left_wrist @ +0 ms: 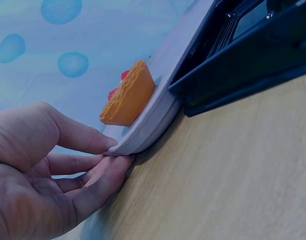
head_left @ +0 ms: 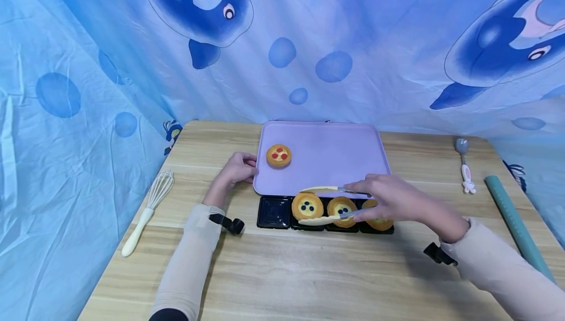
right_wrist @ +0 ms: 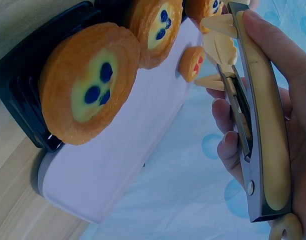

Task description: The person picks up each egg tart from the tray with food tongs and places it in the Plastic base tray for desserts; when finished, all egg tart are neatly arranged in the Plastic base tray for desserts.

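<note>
While left hand (head_left: 238, 168) pinches lilac tray (head_left: 335, 156) by lower-left rim, thumb above, fingers below, we see right hand (head_left: 388, 197), right of centre in head view, gripping tongs (head_left: 319, 221). Tong arms spread, one either side of leftmost blueberry-topped tart (head_left: 307, 206); we can't tell if they touch it. That one and two other blueberry-topped tarts (head_left: 337, 206) sit in black tray (head_left: 273, 212), below centre. Red-topped tart (head_left: 278, 156) on lilac tray, left of centre. Whisk (head_left: 149, 209) at left.
</note>
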{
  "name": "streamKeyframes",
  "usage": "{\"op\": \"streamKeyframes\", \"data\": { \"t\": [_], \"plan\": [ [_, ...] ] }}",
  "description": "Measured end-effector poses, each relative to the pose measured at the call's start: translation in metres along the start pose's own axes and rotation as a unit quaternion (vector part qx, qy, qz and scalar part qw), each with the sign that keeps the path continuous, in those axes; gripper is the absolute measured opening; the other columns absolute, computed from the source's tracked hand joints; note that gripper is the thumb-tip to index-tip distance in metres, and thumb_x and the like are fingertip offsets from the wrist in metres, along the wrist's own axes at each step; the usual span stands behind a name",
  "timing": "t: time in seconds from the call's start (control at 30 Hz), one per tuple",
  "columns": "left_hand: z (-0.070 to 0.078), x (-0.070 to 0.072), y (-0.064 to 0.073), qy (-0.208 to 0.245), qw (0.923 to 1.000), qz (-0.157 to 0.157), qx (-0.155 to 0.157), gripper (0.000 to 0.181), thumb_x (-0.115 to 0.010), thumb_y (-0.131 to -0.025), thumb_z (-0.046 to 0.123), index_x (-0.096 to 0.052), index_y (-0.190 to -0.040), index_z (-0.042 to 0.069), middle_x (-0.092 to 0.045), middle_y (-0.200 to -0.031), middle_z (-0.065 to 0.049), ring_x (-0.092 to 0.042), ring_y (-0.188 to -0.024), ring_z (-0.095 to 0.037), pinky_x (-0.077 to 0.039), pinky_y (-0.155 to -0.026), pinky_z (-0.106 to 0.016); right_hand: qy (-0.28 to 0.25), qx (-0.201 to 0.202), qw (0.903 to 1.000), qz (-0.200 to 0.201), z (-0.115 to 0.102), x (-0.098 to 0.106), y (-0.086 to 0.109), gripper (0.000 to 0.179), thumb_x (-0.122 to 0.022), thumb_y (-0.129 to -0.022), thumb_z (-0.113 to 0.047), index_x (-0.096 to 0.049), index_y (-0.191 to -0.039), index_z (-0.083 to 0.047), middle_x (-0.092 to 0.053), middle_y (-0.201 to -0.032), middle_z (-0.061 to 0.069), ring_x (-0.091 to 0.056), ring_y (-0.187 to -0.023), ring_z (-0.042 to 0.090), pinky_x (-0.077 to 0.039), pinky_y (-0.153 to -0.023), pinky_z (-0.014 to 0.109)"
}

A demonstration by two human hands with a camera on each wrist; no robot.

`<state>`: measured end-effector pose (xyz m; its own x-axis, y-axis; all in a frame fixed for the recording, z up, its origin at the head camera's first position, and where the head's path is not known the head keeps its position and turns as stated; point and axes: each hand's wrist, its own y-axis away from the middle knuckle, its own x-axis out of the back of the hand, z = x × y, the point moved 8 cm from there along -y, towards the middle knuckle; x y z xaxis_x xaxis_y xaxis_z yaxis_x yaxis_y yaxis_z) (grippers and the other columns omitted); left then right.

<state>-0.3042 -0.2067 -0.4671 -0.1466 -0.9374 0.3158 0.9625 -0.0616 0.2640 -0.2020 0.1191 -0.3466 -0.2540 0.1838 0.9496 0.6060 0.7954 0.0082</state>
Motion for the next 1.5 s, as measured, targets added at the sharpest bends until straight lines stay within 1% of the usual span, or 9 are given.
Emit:
{"op": "streamKeyframes", "data": {
  "t": [0.2, 0.37, 0.6, 0.8, 0.97, 1.07, 1.2, 1.43, 1.5],
  "plan": [
    [0.001, 0.0, 0.0, -0.004, 1.0, 0.0, -0.003, 0.045, -0.061, -0.084, -0.009, -0.052, -0.128, -0.014, -0.052, -0.103, -0.018, -0.06, -0.077, -0.022, -0.062, -0.062, -0.033, -0.002, 0.012, 0.9999, -0.008, -0.005, -0.006, 0.0, 0.06, -0.081, -0.082, -0.04, -0.066, -0.13, -0.007, -0.069, -0.114, 0.002, -0.049, -0.074, 0.005, -0.042, -0.057, 0.022],
    [0.0, 0.0, 0.0, -0.002, 1.0, 0.001, 0.0, 0.045, -0.061, -0.084, -0.009, -0.052, -0.128, -0.013, -0.052, -0.104, -0.018, -0.059, -0.077, -0.023, -0.062, -0.062, -0.033, 0.011, 0.021, 0.9997, -0.01, -0.005, -0.01, -0.002, 0.061, -0.08, -0.082, -0.043, -0.066, -0.13, -0.007, -0.068, -0.121, 0.004, -0.052, -0.077, 0.008, -0.044, -0.059, 0.023],
    [0.002, 0.001, 0.0, 0.0, 1.0, -0.001, -0.003, 0.046, -0.061, -0.085, -0.008, -0.052, -0.129, -0.013, -0.052, -0.105, -0.018, -0.06, -0.078, -0.023, -0.062, -0.063, -0.033, 0.017, 0.018, 0.9997, -0.008, -0.003, -0.01, -0.003, 0.062, -0.08, -0.082, -0.043, -0.066, -0.13, -0.007, -0.068, -0.122, 0.004, -0.051, -0.076, 0.007, -0.044, -0.06, 0.024],
    [0.003, 0.001, 0.001, -0.001, 1.0, -0.001, -0.001, 0.046, -0.061, -0.085, -0.008, -0.051, -0.129, -0.012, -0.051, -0.106, -0.019, -0.059, -0.078, -0.023, -0.061, -0.062, -0.033, 0.012, 0.011, 0.9998, -0.01, -0.002, -0.009, -0.003, 0.063, -0.08, -0.082, -0.043, -0.065, -0.13, -0.005, -0.069, -0.117, 0.004, -0.051, -0.076, 0.007, -0.044, -0.059, 0.024],
    [0.002, 0.001, 0.0, 0.006, 1.0, -0.002, -0.003, 0.045, -0.06, -0.084, -0.008, -0.052, -0.128, -0.014, -0.052, -0.103, -0.017, -0.06, -0.075, -0.021, -0.061, -0.06, -0.032, 0.01, 0.001, 0.9998, -0.016, 0.0, -0.009, -0.001, 0.076, -0.08, -0.078, -0.051, -0.061, -0.135, -0.004, -0.065, -0.126, 0.008, -0.059, -0.091, 0.016, -0.05, -0.066, 0.031],
    [0.001, 0.001, -0.001, 0.01, 0.9999, -0.005, -0.005, 0.044, -0.06, -0.084, -0.008, -0.052, -0.127, -0.014, -0.052, -0.101, -0.017, -0.06, -0.073, -0.02, -0.061, -0.06, -0.032, -0.001, -0.011, 0.9998, -0.018, 0.001, -0.01, 0.0, 0.085, -0.082, -0.075, -0.055, -0.057, -0.139, -0.004, -0.062, -0.132, 0.009, -0.059, -0.097, 0.019, -0.051, -0.07, 0.033],
    [0.0, 0.001, -0.002, 0.012, 0.9999, -0.007, -0.003, 0.044, -0.06, -0.084, -0.008, -0.053, -0.127, -0.014, -0.053, -0.102, -0.018, -0.061, -0.072, -0.02, -0.061, -0.06, -0.031, -0.018, -0.024, 0.9994, -0.013, 0.004, -0.008, 0.0, 0.091, -0.08, -0.073, -0.061, -0.055, -0.141, -0.004, -0.062, -0.131, 0.009, -0.056, -0.091, 0.014, -0.05, -0.069, 0.031],
    [-0.001, 0.001, -0.003, 0.016, 0.9998, -0.009, -0.004, 0.044, -0.061, -0.084, -0.009, -0.052, -0.127, -0.015, -0.052, -0.101, -0.017, -0.06, -0.071, -0.02, -0.061, -0.059, -0.031, -0.021, -0.031, 0.9993, 0.006, 0.007, 0.003, 0.0, 0.09, -0.084, -0.072, -0.055, -0.055, -0.14, -0.003, -0.064, -0.127, 0.006, -0.055, -0.09, 0.012, -0.047, -0.067, 0.029],
    [-0.002, 0.001, -0.002, 0.016, 0.9998, -0.008, -0.002, 0.044, -0.061, -0.084, -0.009, -0.052, -0.127, -0.014, -0.052, -0.101, -0.017, -0.06, -0.071, -0.02, -0.061, -0.059, -0.031, -0.023, -0.04, 0.9989, 0.011, 0.009, 0.008, 0.0, 0.093, -0.082, -0.072, -0.059, -0.055, -0.141, -0.003, -0.064, -0.126, 0.007, -0.056, -0.09, 0.012, -0.048, -0.069, 0.029]
  ]
}}
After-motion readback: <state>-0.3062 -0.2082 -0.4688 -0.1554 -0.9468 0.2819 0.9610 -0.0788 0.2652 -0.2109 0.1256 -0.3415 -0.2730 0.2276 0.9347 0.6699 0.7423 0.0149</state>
